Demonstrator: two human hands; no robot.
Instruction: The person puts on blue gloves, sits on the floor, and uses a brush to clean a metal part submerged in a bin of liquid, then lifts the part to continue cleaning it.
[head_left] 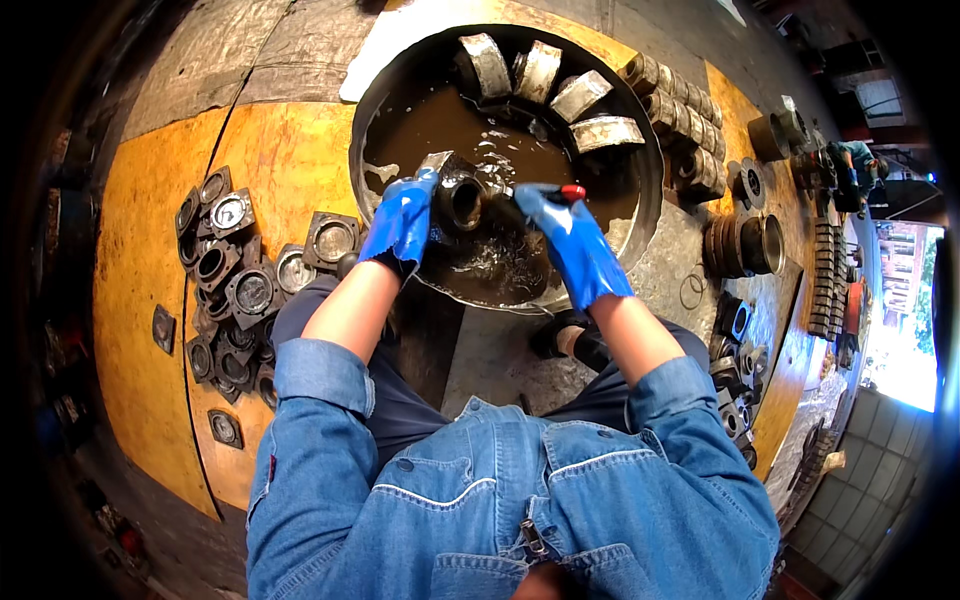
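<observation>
My left hand, in a blue rubber glove, is closed on a dark, wet metal housing with a round opening. It holds the housing over brown liquid in a wide round basin. My right hand, gloved alike, is wrapped round a red-ended tool just right of the housing. The tool's working end is too dark to make out. Below the hands the liquid ripples and splashes. Several curved metal pieces with pale, shiny outer faces stand along the basin's far side.
A pile of square-flanged metal parts lies left of my legs on yellowish boards. Rows of ribbed metal parts stand right of the basin, near large rings and thin rings. Another person is at the far right.
</observation>
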